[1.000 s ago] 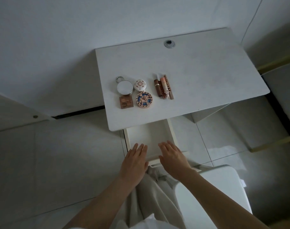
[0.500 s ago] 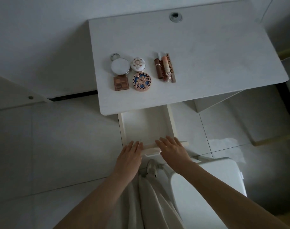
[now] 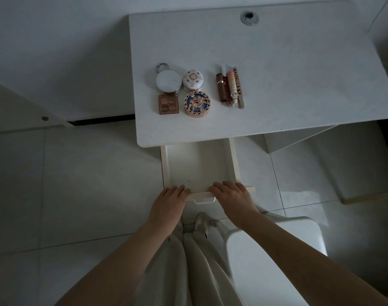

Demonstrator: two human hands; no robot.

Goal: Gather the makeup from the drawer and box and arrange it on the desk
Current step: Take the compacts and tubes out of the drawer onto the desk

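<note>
I count four compacts (image 3: 197, 104) and three slim tubes (image 3: 230, 87) grouped on the desk (image 3: 288, 74), well beyond my fingertips. My left hand (image 3: 168, 204) and right hand (image 3: 233, 199) lie flat, fingers straight, on the front rim of the pulled-out drawer (image 3: 199, 192).

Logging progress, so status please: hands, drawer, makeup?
On drawer front: left hand, right hand, laid flat. The drawer open, nothing visible inside. Grouped makeup on desk. Nothing blocking.
</note>
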